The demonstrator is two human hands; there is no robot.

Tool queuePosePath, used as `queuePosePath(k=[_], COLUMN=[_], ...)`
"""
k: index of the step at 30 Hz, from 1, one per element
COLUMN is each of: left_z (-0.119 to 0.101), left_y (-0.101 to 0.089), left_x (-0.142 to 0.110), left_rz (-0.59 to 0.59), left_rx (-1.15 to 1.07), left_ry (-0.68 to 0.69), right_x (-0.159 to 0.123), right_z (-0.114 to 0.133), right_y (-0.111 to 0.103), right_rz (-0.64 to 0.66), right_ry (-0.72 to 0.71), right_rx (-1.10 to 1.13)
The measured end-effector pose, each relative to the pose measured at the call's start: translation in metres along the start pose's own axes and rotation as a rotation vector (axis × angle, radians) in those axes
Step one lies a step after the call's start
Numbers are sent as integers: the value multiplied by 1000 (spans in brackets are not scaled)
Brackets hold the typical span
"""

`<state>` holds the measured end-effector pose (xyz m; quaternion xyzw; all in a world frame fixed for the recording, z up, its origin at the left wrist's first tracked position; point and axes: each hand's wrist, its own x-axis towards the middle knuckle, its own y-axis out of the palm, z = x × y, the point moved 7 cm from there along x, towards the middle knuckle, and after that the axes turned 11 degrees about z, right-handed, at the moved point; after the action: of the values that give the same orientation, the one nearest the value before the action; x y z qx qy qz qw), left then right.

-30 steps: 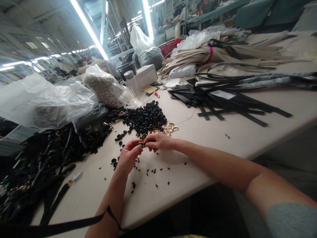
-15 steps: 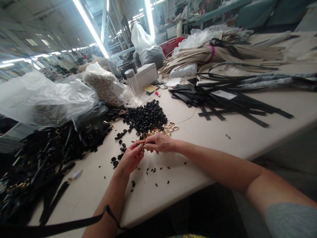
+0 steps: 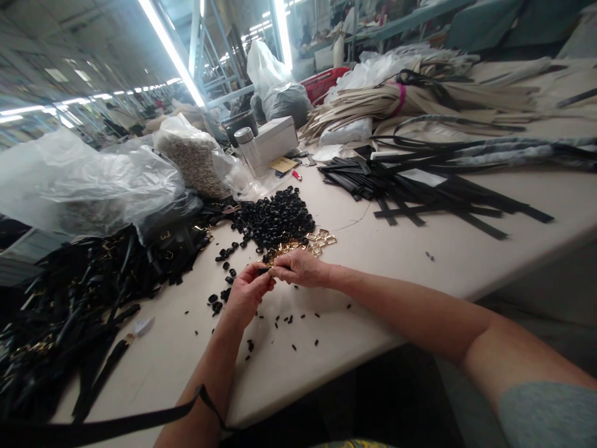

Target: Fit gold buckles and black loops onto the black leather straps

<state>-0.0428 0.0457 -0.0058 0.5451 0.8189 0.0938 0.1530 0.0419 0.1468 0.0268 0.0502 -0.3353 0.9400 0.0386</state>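
Observation:
My left hand (image 3: 252, 291) and my right hand (image 3: 298, 269) meet above the near side of the table. Between their fingertips shows a small black strap piece (image 3: 263, 270), pinched from both sides. A hint of gold metal appears by the fingertips, too small to name surely. Just behind my hands lie gold buckles (image 3: 321, 239) in a small heap. Beyond them spreads a large pile of black strap loops (image 3: 280, 214), with several stray loops (image 3: 216, 303) beside my left hand. Small black bits (image 3: 289, 320) are scattered on the table in front.
Finished-looking black straps with buckles (image 3: 84, 305) heap up at left. Plastic bags (image 3: 88, 180), a clear bottle (image 3: 249, 152) and a white box (image 3: 277, 138) stand behind. Flat black strips (image 3: 420, 186) and beige strips (image 3: 354, 109) lie right. A black strap (image 3: 140, 415) crosses my left forearm.
The black piece between my fingertips now shows more clearly, turned sideways. My left fingers have shifted slightly; both hands stay in nearly the same place.

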Motion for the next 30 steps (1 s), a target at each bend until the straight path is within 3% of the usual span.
queuePosePath(k=[6,13,16,21,25,30], left_z=[1,-10,-12,-6,5,9], left_y=[0,-17,-21,-22,-13,-2], left_x=[-1,2,2,2,3,5], left_rz=[-21,-135,-143,-176,-158,-128], left_rx=[27,55,33,-6,-21,22], left_ry=[18,101,101,74,20,20], right_x=[-1,-2,-3,-3,0,0], right_z=[5,3,4,3,5,3], right_y=[-2,7,4,-3,-1,2], right_rz=[19,219,249,188,139,122], right_ry=[10,65,91,111,74,133], right_rx=[-49,208,158,0,-140,-283])
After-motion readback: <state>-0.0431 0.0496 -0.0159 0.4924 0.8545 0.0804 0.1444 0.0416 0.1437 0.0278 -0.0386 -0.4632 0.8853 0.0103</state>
